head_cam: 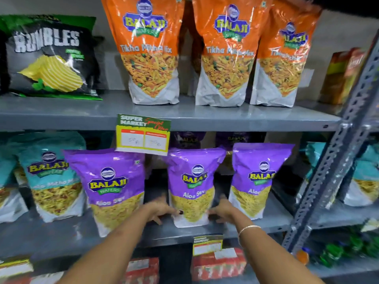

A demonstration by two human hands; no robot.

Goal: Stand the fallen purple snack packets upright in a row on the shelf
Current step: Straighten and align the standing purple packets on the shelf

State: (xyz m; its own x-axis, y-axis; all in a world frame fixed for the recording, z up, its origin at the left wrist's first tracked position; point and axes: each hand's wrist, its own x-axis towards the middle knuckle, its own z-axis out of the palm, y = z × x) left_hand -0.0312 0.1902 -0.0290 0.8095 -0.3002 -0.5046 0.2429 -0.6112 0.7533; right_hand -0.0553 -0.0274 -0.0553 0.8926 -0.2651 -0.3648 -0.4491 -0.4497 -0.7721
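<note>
Three purple snack packets stand upright in a row on the middle grey shelf (266, 223): a left packet (110, 187), a middle packet (192, 185) and a right packet (256, 179). Two more purple packets show dimly behind them. My left hand (162, 210) presses the lower left side of the middle packet. My right hand (222, 210) presses its lower right side. Both hands are blurred, fingers spread against the packet's base.
Teal packets (51, 177) stand left of the purple row, more teal ones at far right. Orange packets (151, 50) and a black chips bag (49, 56) fill the shelf above. A price tag (143, 134) hangs over the purple row. A grey perforated upright (336, 165) stands on the right.
</note>
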